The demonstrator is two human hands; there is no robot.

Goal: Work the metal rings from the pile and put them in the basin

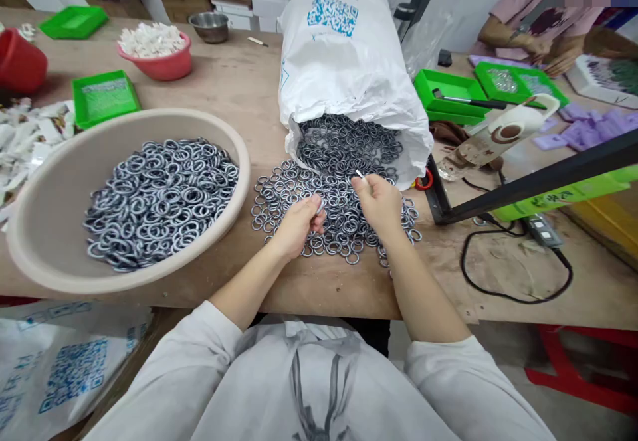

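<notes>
Grey metal rings (343, 228) lie in a loose pile on the table, spilling from the mouth of a white woven sack (349, 69). Over the left part of this pile, my left hand (298, 225) is closed, pinching a single ring (319, 208) between thumb and fingers. My right hand (381, 205) is closed round a small thin tool (359, 175); only its pale, narrow tip shows above the thumb, and the rest is hidden in the fist. The two hands are a short way apart. Left of them stands a large beige basin (239, 155) holding many more rings.
A black metal frame (538, 178) slants across the right side, near a power strip (543, 232) and its looped cable. A bottle (491, 139) and green trays (451, 92) stand behind it. Across the table, another person's hands (553, 56) work over trays. A red bowl (169, 66) is back left.
</notes>
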